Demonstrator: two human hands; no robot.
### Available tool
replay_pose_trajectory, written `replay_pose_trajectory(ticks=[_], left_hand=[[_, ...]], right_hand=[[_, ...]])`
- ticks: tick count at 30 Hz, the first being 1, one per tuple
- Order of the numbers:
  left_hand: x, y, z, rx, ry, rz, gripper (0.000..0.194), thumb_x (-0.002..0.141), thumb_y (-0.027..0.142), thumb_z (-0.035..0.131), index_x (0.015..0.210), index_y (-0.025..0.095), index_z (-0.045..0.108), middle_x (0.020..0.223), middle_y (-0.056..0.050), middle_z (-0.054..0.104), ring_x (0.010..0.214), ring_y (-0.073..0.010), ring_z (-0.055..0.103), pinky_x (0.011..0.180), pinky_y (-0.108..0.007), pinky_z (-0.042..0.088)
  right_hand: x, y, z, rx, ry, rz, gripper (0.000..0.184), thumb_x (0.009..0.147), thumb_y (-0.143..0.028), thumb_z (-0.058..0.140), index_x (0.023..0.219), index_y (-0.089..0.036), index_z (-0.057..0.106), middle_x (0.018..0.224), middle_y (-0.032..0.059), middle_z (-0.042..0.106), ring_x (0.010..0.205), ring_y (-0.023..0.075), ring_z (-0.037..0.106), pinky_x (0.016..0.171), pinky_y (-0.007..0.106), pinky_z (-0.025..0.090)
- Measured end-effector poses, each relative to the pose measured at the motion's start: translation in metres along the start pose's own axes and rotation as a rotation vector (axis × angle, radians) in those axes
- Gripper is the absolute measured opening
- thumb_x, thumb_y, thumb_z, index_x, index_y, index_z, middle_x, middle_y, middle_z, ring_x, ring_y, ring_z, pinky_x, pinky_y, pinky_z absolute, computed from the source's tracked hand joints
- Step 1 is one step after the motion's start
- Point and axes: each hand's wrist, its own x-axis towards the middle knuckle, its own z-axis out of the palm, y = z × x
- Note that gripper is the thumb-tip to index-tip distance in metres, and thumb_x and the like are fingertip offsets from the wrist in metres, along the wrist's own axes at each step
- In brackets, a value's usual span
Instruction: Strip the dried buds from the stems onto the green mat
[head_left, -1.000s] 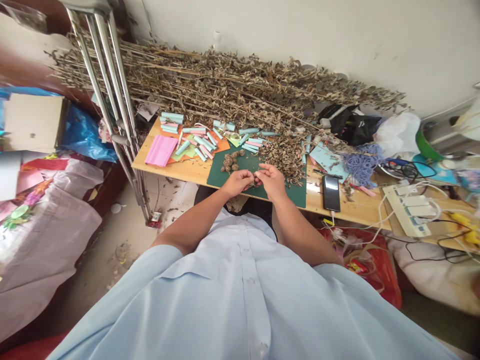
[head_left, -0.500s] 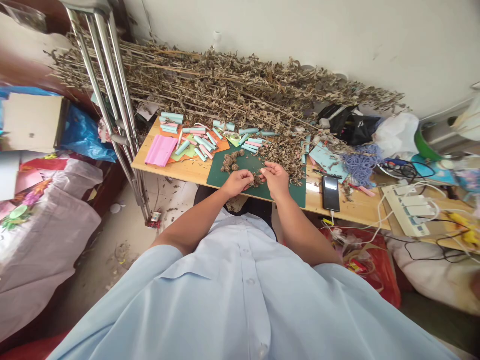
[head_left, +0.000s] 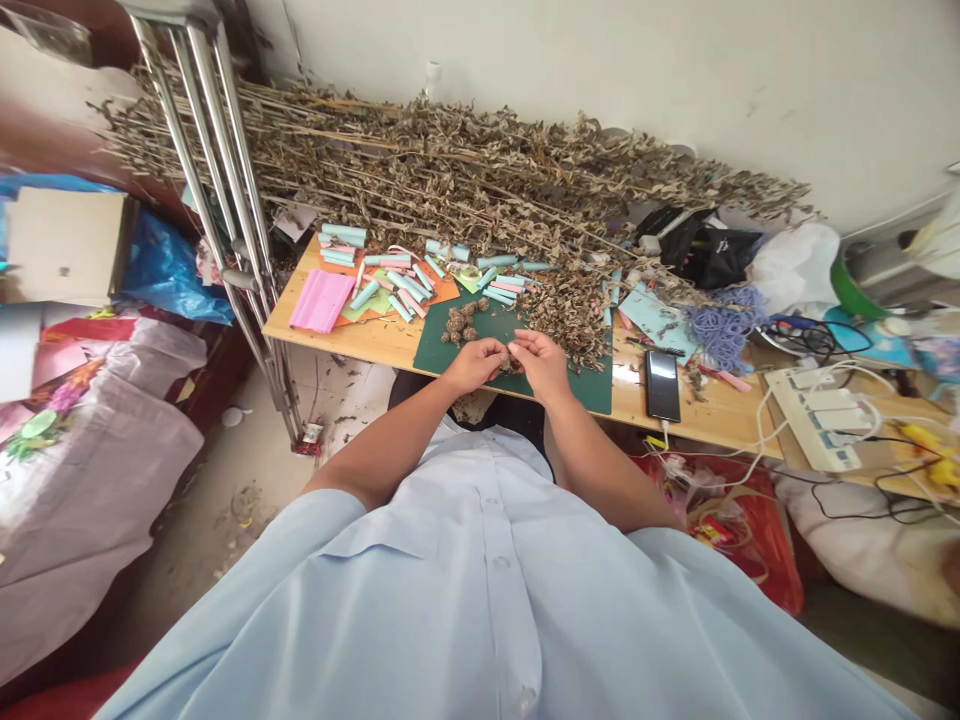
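Observation:
Close together over the front of a green mat (head_left: pixel 495 325), my two hands nearly touch at the fingertips. My left hand (head_left: pixel 478 364) is closed in a pinch on a small bit of dried leaves (head_left: pixel 513 366). The fingers of my right hand (head_left: pixel 541 364) are also pinched against these leaves, which my fingers largely hide. Just beyond my left hand sit several brown balls of dried leaves (head_left: pixel 459 325). A loose heap of crumbled dried leaves (head_left: pixel 574 315) spreads on the mat beyond my right hand.
Long dried stalks (head_left: pixel 450 170) lie along the wall. Small blue and pink rolls (head_left: pixel 405 290) and a pink sheet (head_left: pixel 322 300) are at left. To the right lie a phone (head_left: pixel 662 385) on a cable, and a power strip (head_left: pixel 814 418). Metal crutches (head_left: pixel 225 180) stand at the left.
My right hand has moved left and closed up against my left hand, its fingers now meeting the dried leaves. My left hand has hardly moved.

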Motion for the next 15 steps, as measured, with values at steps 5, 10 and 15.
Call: replay_pose_trajectory(ticks=[5,10,15], left_hand=[[-0.001,0.002,0.0,-0.018,-0.02,-0.009,0.018,0.085,0.032,0.064,0.081,0.015,0.058,0.055,0.005,0.051,0.046,-0.005,0.044,0.047,-0.019,0.03],[-0.001,0.002,0.0,-0.033,-0.024,-0.01,0.02,0.084,0.033,0.066,0.082,0.013,0.061,0.057,0.003,0.053,0.047,-0.005,0.044,0.047,-0.019,0.031],[0.0,0.0,0.001,-0.039,0.032,-0.014,0.023,0.085,0.036,0.065,0.082,0.013,0.061,0.059,0.002,0.055,0.047,-0.005,0.045,0.048,-0.019,0.032]], right_hand=[[0.005,0.003,0.002,0.051,0.021,0.008,0.048,0.067,-0.043,0.077,0.108,-0.02,0.067,0.082,0.002,0.071,0.066,0.0146,0.061,0.052,0.025,0.046],[0.009,0.01,0.002,0.024,0.062,-0.023,0.048,0.071,-0.046,0.075,0.111,-0.021,0.065,0.088,0.0032,0.071,0.068,0.0152,0.064,0.054,0.026,0.047],[0.004,0.008,-0.001,-0.024,0.044,-0.022,0.049,0.074,-0.049,0.073,0.113,-0.02,0.064,0.091,0.0049,0.072,0.072,0.017,0.065,0.056,0.027,0.049]])
